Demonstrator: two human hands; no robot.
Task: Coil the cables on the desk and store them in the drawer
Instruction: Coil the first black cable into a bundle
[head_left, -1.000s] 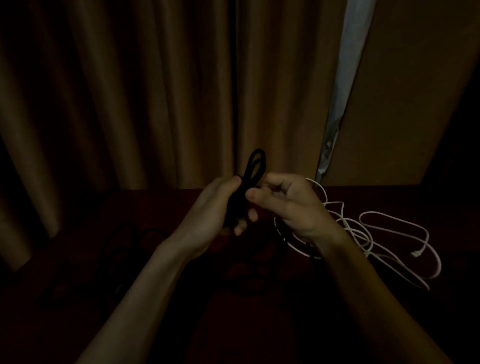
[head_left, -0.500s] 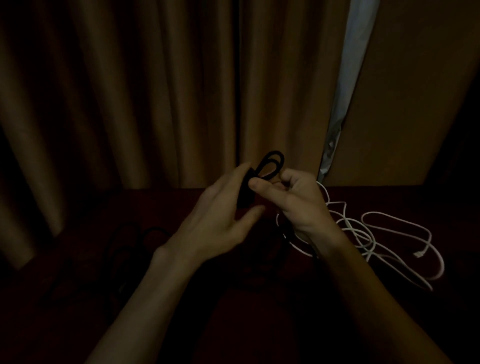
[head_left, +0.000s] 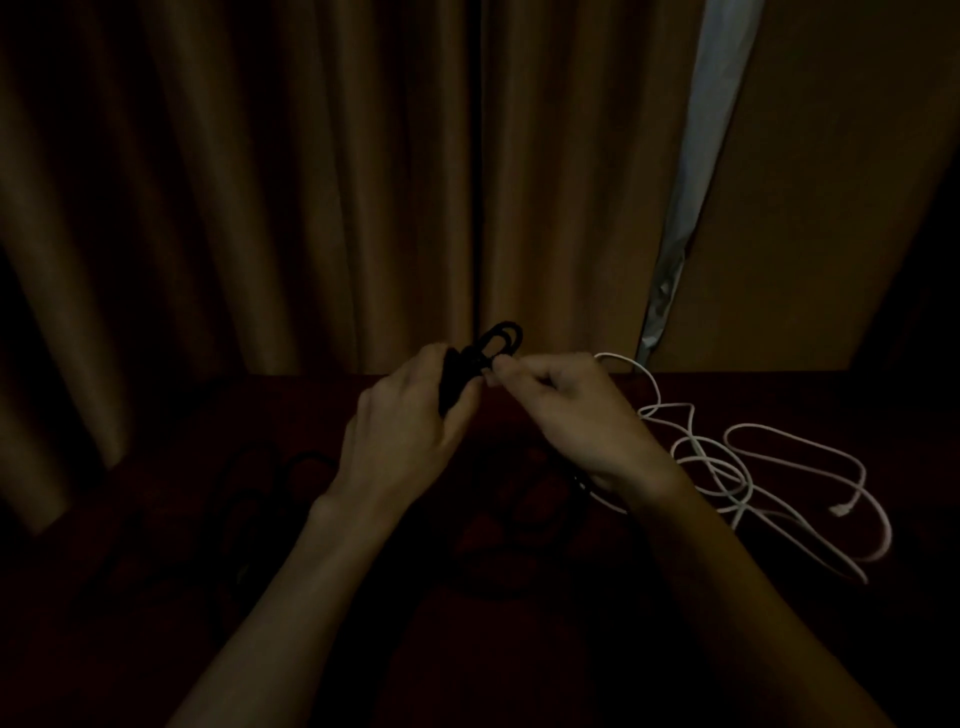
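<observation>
Mid-coil: black cable (head_left: 454, 379) is up above the counter (head_left: 805, 405), left hand (head_left: 410, 431) fingers curled round the bundle, right hand (head_left: 566, 415) pinching its loop end. Next, we judge: tuck the end, find the drawer (not in view). White cable (head_left: 753, 467) lies loose at right.

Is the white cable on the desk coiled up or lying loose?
Loose. The white cable sprawls in uneven, tangled loops on the desk, to the right of the right hand, its connector end lying free.
</observation>
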